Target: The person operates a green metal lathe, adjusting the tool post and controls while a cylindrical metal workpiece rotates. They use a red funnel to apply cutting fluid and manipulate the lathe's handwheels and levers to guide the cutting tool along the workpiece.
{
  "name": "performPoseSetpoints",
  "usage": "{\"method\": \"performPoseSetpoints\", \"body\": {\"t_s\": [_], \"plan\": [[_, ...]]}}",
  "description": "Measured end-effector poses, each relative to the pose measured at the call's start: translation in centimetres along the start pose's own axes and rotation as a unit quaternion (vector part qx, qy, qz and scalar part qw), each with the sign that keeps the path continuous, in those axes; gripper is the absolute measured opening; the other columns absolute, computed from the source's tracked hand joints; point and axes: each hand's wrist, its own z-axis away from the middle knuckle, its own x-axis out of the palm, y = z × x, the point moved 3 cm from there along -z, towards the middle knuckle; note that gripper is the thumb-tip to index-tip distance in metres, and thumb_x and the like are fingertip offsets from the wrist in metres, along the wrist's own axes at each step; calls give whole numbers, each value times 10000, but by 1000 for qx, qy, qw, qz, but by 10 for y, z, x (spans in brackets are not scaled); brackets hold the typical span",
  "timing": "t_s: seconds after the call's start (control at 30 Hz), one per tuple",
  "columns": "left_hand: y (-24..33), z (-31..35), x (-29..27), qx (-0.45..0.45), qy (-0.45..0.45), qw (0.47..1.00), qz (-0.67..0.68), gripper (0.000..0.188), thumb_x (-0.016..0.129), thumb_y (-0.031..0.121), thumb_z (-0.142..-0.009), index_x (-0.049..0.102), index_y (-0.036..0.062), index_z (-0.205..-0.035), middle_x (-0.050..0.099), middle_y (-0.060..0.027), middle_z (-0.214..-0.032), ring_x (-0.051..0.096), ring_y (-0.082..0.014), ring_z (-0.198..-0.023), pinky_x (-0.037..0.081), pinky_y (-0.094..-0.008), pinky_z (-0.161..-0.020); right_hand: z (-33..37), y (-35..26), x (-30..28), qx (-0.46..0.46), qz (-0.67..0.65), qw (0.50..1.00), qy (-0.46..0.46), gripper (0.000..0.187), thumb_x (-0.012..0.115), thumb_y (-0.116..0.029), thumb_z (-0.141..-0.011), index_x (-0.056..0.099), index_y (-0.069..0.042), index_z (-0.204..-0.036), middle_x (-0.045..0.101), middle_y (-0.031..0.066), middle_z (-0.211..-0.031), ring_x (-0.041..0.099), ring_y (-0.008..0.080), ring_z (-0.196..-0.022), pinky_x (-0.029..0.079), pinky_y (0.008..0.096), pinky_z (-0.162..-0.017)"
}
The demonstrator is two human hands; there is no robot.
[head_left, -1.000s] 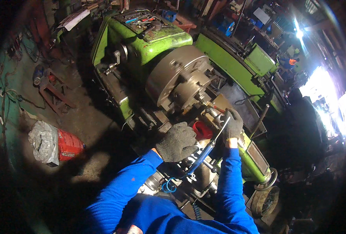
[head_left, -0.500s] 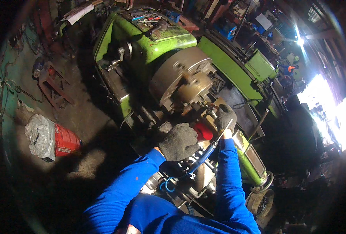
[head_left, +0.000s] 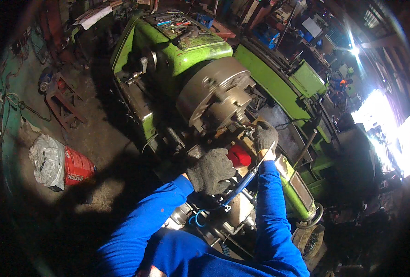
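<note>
Head view, looking down on a green lathe (head_left: 186,51) in a dim workshop. The landmark is the round grey chuck (head_left: 216,94) at the machine's middle. My left hand (head_left: 211,171), in a dark knit glove, lies just below the chuck, fingers curled together and pressed down on the carriage beside a red cap (head_left: 238,156); what lies under the palm is hidden, so I cannot tell whether it grips anything. My right hand (head_left: 264,137), gloved the same way, sits just to the lower right of the chuck, closed over the tool post (head_left: 249,131) close to the chuck face; the exact part in its grasp is too dark to make out. A blue-handled tool (head_left: 242,184) runs slantwise below the chuck, from near my right wrist down toward my left sleeve; I cannot tell whether either hand holds it. A loop of blue cable (head_left: 196,218) hangs lower still, below the left hand. Above the chuck, loose tools (head_left: 175,21) rest on the headstock top. Far to the left of the chuck, a red-and-white sack (head_left: 59,164) lies on the dirt floor (head_left: 99,134). Bright daylight enters well to the right of the chuck.
</note>
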Motion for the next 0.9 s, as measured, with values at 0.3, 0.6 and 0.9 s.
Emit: {"method": "performPoseSetpoints", "body": {"t_s": [0.3,0.6,0.9], "plan": [[2,1,-1,-37,0,999,5,220,781,266,-723,728,120,-879,678,-110,-824,676,-356,-827,529,-518,-848,-4,-10,-2,-22,35,999,-13,330,628,-286,-911,811,-112,-1124,787,185,-1041,768,381,-964,597,460,-864],[4,5,4,-48,6,999,-3,182,749,251,-792,734,117,-914,699,-121,-859,678,-355,-861,535,-498,-827,0,14,11,17,-46,999,10,319,619,-241,-921,804,-60,-1109,793,191,-984,782,312,-838,603,417,-794],[4,3,3,-37,39,998,-11,166,721,288,-794,710,126,-834,690,-117,-811,674,-359,-803,533,-514,-775,0,3,4,-2,-2,1000,1,320,614,-250,-931,812,-81,-1117,788,191,-1056,768,365,-997,593,447,-878]]}}
